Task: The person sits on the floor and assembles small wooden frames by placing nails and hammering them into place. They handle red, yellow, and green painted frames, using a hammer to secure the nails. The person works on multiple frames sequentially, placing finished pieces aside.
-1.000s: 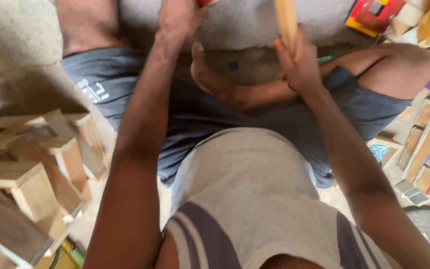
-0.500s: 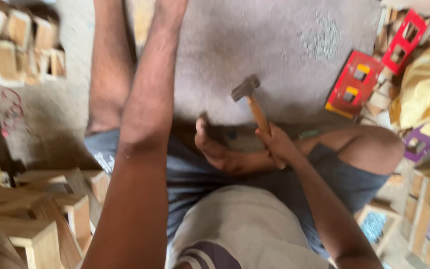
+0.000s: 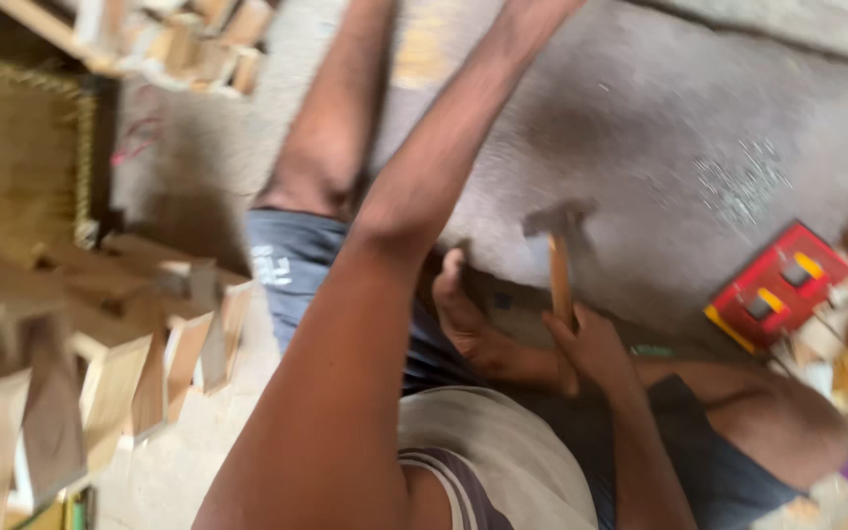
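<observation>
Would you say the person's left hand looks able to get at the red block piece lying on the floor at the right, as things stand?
Probably not easily. The left arm stretches up out of the picture, its hand unseen, while the red block lies on the far side of the right hand and its hammer.

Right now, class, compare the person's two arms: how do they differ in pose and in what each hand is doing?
The right hand sits low beside the folded leg, gripping a hammer by its wooden handle; the left hand is out of view. The left arm stretches straight forward past the top edge, while the right arm is bent close to the body. Both arms are bare.
</observation>
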